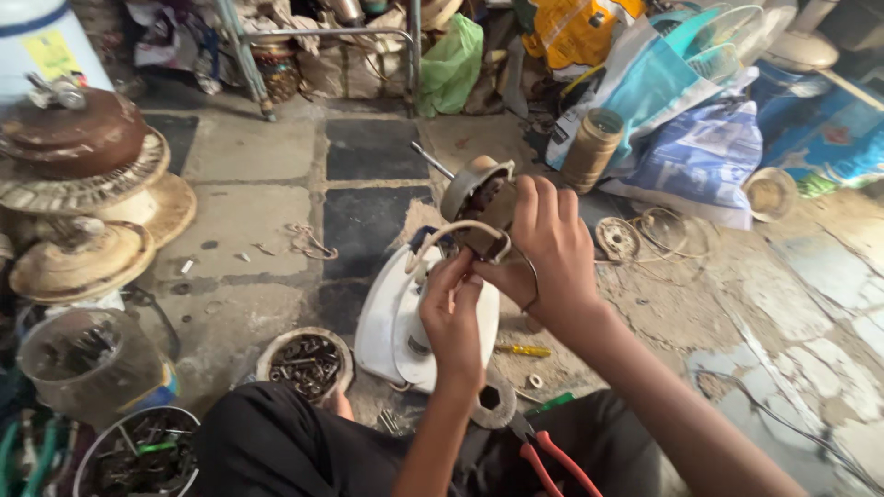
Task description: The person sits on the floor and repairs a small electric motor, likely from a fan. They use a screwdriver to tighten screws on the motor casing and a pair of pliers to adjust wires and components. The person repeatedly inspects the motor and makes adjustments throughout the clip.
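Metal motor [479, 198] between raised hands [502, 267]

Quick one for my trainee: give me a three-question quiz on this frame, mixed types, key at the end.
1. True or false: the right hand grips the brown round fan motor.
2. What does the left hand pinch? A) the cream flexible cable B) a hammer C) a green bag
3. Fill in: the red-handled pliers lie near the person's ____.

Key: 1 true. 2 A. 3 lap; they sit low in the picture by the dark trousers, below the white plastic fan base.
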